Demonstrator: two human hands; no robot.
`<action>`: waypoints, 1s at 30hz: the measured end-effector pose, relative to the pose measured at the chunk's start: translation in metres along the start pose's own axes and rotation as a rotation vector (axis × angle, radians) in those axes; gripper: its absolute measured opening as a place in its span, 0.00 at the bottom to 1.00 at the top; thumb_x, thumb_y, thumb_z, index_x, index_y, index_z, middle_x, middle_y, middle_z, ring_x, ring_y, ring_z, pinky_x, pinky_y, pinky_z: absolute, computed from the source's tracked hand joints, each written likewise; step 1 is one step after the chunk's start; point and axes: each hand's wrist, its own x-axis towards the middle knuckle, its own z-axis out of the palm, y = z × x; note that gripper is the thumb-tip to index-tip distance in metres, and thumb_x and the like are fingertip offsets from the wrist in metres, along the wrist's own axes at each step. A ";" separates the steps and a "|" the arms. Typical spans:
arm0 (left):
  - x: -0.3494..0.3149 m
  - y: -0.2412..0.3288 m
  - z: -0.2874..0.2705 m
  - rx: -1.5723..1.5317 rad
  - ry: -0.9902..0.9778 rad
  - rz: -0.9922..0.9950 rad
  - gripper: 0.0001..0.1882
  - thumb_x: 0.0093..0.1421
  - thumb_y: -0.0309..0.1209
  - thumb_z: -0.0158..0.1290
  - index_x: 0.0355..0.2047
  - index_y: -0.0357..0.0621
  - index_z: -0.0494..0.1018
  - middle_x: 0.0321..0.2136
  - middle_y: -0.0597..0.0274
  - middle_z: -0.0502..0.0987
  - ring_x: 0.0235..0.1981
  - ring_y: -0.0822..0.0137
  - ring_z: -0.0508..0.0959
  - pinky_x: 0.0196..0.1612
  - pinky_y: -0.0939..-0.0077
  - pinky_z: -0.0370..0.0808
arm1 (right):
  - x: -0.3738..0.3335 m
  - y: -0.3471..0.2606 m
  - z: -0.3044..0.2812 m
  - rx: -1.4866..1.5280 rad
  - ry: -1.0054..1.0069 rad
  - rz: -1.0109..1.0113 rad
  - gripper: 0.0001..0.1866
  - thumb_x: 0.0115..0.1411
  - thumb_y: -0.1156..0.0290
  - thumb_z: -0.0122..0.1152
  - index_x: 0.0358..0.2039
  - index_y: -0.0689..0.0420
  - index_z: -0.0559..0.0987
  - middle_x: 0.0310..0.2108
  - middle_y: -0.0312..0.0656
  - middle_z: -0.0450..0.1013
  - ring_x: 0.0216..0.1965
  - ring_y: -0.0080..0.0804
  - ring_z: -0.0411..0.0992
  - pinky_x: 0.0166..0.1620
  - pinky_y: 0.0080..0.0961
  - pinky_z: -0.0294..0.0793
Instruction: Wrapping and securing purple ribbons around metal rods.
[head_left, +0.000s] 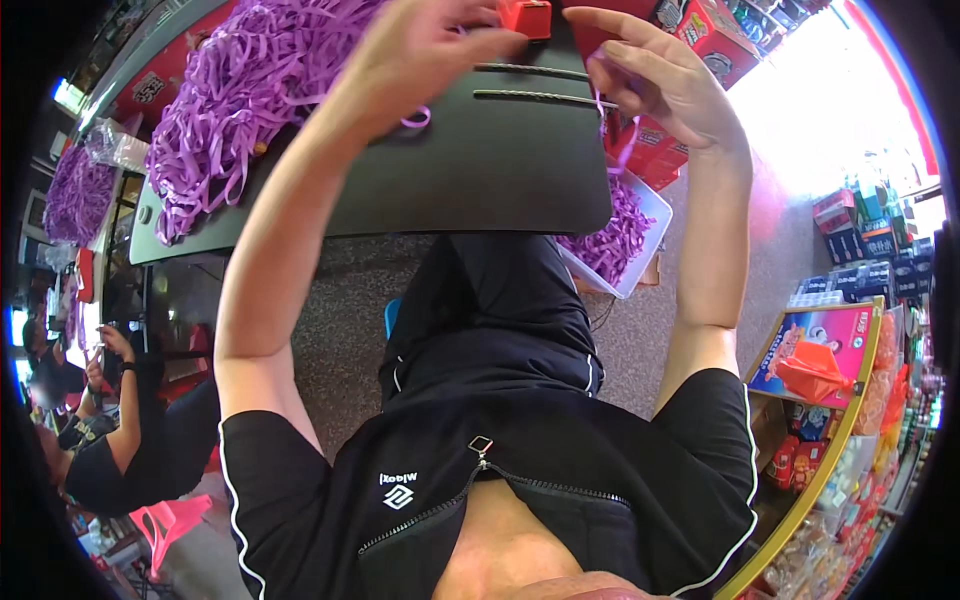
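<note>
The purple ribbon strip hangs from the right hand, pinched between fingertips above the dark table; the left hand, fingers curled loosely near a red box, sits just beside it.

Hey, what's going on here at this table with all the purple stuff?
A person in black clothes sits at a dark grey table with both arms raised over it. The left hand and right hand meet at a small red plastic block at the table's far edge, with a thin purple paper strip looping below the left hand. A big heap of shredded purple paper strips lies on the table's left, and a white tray of more shreds sits at the right. Another person sits to the left.
</note>
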 end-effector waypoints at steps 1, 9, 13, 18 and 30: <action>0.012 0.001 0.016 -0.139 -0.171 0.028 0.16 0.60 0.37 0.53 0.43 0.39 0.74 0.37 0.62 0.78 0.37 0.67 0.77 0.47 0.73 0.70 | -0.001 0.005 0.004 -0.024 0.088 -0.040 0.16 0.65 0.64 0.49 0.47 0.60 0.74 0.31 0.36 0.72 0.28 0.19 0.67 0.32 0.17 0.64; 0.079 -0.038 0.076 -0.637 -0.489 -0.430 0.15 0.63 0.40 0.51 0.38 0.40 0.75 0.27 0.71 0.74 0.29 0.82 0.71 0.38 0.86 0.71 | -0.042 0.033 -0.025 -0.228 0.442 -0.114 0.25 0.68 0.53 0.42 0.56 0.59 0.67 0.30 0.40 0.76 0.26 0.18 0.73 0.25 0.12 0.68; 0.126 -0.052 0.097 -0.657 -0.544 -0.430 0.13 0.62 0.38 0.53 0.35 0.39 0.75 0.27 0.72 0.74 0.29 0.82 0.71 0.37 0.88 0.71 | -0.084 0.052 -0.053 -0.277 0.578 0.084 0.21 0.64 0.60 0.52 0.52 0.60 0.71 0.30 0.39 0.76 0.29 0.20 0.73 0.34 0.17 0.73; 0.181 -0.062 0.147 -0.526 -0.616 -0.191 0.15 0.64 0.40 0.50 0.34 0.39 0.75 0.27 0.71 0.74 0.30 0.80 0.70 0.39 0.85 0.68 | -0.115 0.085 -0.089 -0.102 0.841 0.002 0.13 0.62 0.66 0.56 0.38 0.64 0.79 0.25 0.31 0.71 0.24 0.16 0.66 0.31 0.12 0.67; 0.204 -0.152 0.162 0.133 -0.648 -0.221 0.17 0.61 0.38 0.48 0.37 0.34 0.75 0.28 0.58 0.77 0.34 0.69 0.74 0.40 0.76 0.70 | -0.046 0.172 -0.133 0.200 0.821 -0.194 0.12 0.63 0.65 0.55 0.38 0.61 0.80 0.19 0.24 0.63 0.21 0.11 0.57 0.25 0.10 0.53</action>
